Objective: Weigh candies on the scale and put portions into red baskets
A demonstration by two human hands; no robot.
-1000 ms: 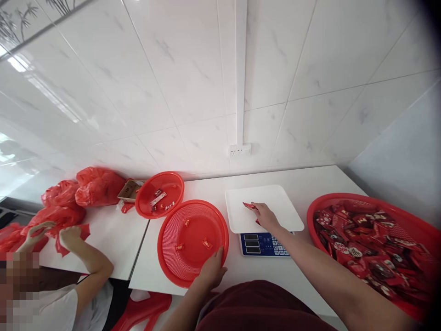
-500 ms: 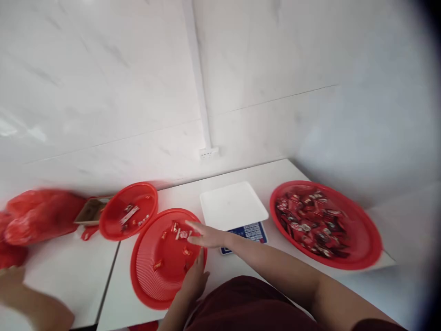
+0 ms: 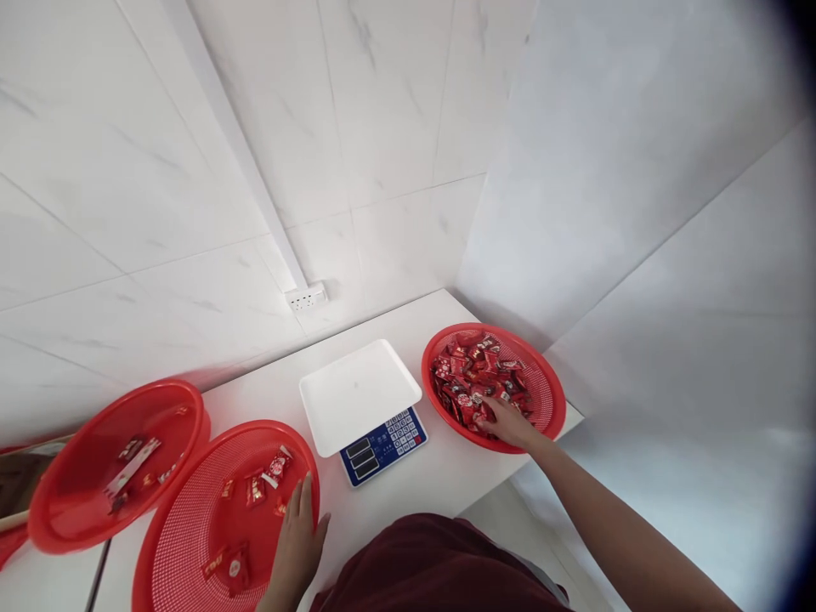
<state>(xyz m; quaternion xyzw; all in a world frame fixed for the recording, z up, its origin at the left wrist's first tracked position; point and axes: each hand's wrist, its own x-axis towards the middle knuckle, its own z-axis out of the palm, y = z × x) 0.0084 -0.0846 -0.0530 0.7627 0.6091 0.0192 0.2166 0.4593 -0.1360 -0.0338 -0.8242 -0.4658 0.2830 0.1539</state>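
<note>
My right hand (image 3: 505,422) reaches into the right red plastic basket (image 3: 553,399), its fingers curled around a red wrapped candy in the pile. Other red wrapped candies (image 3: 468,365) are heaped around it; the fingertips are partly hidden. My left hand (image 3: 298,537) is open and rests at the right rim of the middle red basket (image 3: 153,544), fingers stretched out over its inner side. Inside that basket lie several scattered wrapped candies (image 3: 237,568), and a white-and-red packet (image 3: 278,466) sits near its far side.
Between the baskets stands a scale with a white pan (image 3: 357,391) and a blue keypad panel (image 3: 385,448). Another red basket (image 3: 44,510) with a few packets is at the left, beside a box (image 3: 19,484). A wall socket (image 3: 307,297) is behind the white table (image 3: 357,527).
My right hand has moved from the middle basket over to the candy pile in the right basket. My left hand stays at the middle basket's rim. The view has swung right.
</note>
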